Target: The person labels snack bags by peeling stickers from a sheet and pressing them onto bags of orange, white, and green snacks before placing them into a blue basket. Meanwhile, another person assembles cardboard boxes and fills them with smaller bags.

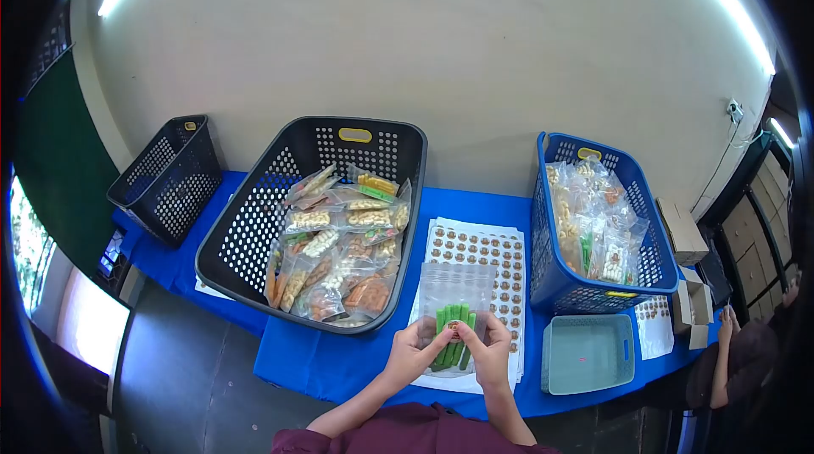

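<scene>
Between my two hands is a clear zip pouch [456, 280] with green stick-shaped pieces [443, 318] inside. A small round sticker [455, 327] shows on its front, under both thumb tips. My left hand [415, 354] grips the pouch by its left side, and my right hand [490, 352] grips the right side. The pouch is upright over white sheets of round brown stickers [511, 284] on the blue-covered table. Fingers behind the pouch are mostly hidden.
A black basket [246, 221] of packed snack pouches stands left, and a blue basket [585, 295] of similar pouches right. A grey-green tray [589, 384], cardboard boxes [681, 242] and another black basket [174, 191] share the table [322, 369]. Another person's arm [723, 361] is far right.
</scene>
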A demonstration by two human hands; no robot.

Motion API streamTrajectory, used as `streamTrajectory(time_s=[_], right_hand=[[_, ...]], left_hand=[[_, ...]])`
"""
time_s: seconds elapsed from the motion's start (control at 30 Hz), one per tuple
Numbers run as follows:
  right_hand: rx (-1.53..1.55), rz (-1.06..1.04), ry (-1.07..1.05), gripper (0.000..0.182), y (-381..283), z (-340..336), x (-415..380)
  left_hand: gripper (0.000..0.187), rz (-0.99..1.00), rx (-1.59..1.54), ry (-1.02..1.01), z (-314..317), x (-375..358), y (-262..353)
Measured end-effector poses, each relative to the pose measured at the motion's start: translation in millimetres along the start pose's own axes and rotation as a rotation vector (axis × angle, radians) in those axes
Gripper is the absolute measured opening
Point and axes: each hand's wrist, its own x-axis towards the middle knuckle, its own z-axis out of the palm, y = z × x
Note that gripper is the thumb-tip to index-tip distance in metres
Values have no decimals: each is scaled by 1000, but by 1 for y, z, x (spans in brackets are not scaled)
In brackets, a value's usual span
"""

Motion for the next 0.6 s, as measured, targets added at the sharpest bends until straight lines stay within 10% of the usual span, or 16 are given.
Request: streamTrajectory(time_s=[0.6], right_hand=[[-105,-82,-63,21,-5,0,-6]], left_hand=[[22,96,175,-3,0,10,11]])
